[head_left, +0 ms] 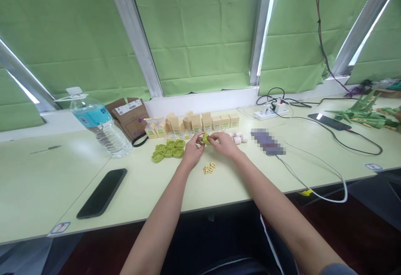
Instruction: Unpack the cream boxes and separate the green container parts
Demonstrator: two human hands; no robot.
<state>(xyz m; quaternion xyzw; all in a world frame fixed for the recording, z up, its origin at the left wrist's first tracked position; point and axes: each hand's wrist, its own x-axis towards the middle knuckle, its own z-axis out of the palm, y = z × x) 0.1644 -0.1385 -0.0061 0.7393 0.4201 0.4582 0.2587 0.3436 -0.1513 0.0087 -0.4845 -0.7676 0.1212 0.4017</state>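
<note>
My left hand (pixel 193 147) and my right hand (pixel 224 143) meet over the desk (pixel 238 183), both with fingers closed around one small green cap-like piece (pixel 206 138). Several similar green pieces (pixel 168 150) lie in a cluster just left of my left hand. A little heap of small yellow rings (pixel 209 168) rests on the desk below my hands. Behind my hands stands a row of small cream boxes with green labels (pixel 200 122). A few small white and pink pieces (pixel 238 137) lie right of my right hand.
A clear water bottle (pixel 98 124) and an open brown cardboard box (pixel 129 116) stand at the back left. A black phone (pixel 102 193) lies front left. A power strip (pixel 271 112), cables, another phone (pixel 328 121) and green plastic parts (pixel 365 114) occupy the right side.
</note>
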